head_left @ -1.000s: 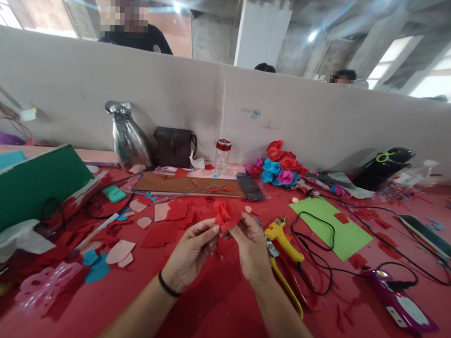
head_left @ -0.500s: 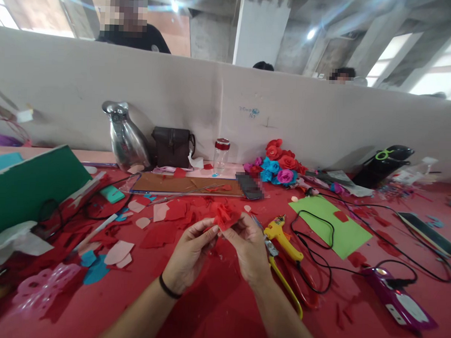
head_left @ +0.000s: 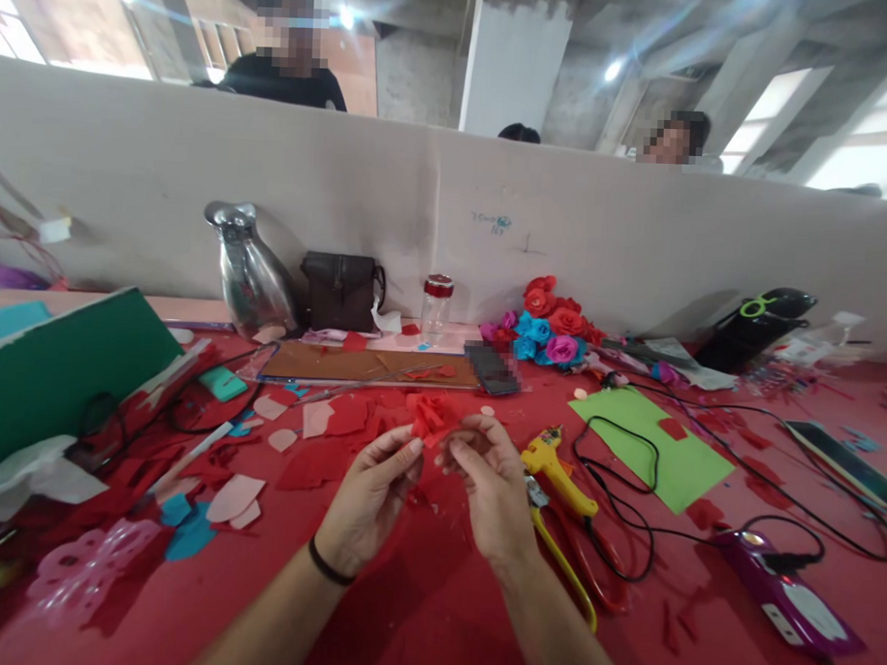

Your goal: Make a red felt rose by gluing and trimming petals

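Pinching a red paper flower (head_left: 432, 410) at its lower left edge: left hand (head_left: 369, 500), thumb and fingers closed on it. Right hand (head_left: 496, 499) is at the flower's lower right, fingers bent inward; can't tell whether they grip the paper or just sit against it. Flower is held up between both hands, above the red surface (head_left: 419, 618).

Just right of the right hand: yellow glue gun (head_left: 561, 480), with pliers (head_left: 566, 567) beside it, one handle yellow, one red. Further right, a black cable crosses a light green sheet (head_left: 690, 472); purple power strip (head_left: 790, 597) lies nearer the camera. Left of the left hand: loose pink petals (head_left: 238, 497) and blue scraps (head_left: 193, 530).

Beyond the hands: brown board (head_left: 370, 364), phone (head_left: 495, 366) at its right end, then a bunch of red, blue and magenta paper roses (head_left: 552, 322) near the partition (head_left: 333, 173).
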`<state>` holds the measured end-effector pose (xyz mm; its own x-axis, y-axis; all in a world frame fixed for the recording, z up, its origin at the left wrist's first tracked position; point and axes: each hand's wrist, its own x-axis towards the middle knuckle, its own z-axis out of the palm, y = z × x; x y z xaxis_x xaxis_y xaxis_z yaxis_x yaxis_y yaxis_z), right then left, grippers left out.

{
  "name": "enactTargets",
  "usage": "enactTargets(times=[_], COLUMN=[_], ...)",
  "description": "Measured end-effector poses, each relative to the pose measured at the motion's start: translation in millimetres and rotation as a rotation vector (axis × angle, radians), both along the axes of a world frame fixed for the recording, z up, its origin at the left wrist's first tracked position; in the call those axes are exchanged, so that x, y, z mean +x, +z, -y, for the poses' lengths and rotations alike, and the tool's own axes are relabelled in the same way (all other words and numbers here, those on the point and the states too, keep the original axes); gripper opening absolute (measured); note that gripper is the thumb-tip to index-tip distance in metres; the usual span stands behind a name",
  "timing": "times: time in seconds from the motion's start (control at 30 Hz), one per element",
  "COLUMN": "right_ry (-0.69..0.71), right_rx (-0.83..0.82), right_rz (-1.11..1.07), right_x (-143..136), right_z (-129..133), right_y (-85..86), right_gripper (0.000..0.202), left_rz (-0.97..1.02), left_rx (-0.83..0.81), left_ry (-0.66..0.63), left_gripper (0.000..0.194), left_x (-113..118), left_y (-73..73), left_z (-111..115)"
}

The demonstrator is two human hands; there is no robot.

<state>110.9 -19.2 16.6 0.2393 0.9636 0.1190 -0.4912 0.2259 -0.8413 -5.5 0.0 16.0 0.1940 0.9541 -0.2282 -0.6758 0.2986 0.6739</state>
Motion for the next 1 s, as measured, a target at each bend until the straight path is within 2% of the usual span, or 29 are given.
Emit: enactTargets(times=[0.17, 0.3, 0.57, 1.0], right_ry=[0.023, -0.013, -0.046, -0.021], right_rx=[-0.014, -0.004, -0.011, -0.03], right_rz=[0.13, 0.211, 0.245, 0.053], right_x=[-4.9, -5.4, -5.1, -8.4], right_z=[0.4, 2.1, 3.3, 3.5], right_y=[-0.6, -1.1, -1.5, -1.0], right_gripper=[0.016, 0.015, 0.014, 0.012], left_rz=[-0.011, -0.002, -0.031, -0.041], left_rx=[-0.013, 0.025, 0.074, 0.083], left_ry=[-0.02, -0.026, 0.002, 0.025], left_gripper=[0.02, 0.019, 0.016, 0.023], left_x=[2.3, 5.0, 5.8, 4.3], left_y=[-0.2, -2.7, -6.3, -5.2], left_z=[3.4, 5.5, 5.4, 5.0])
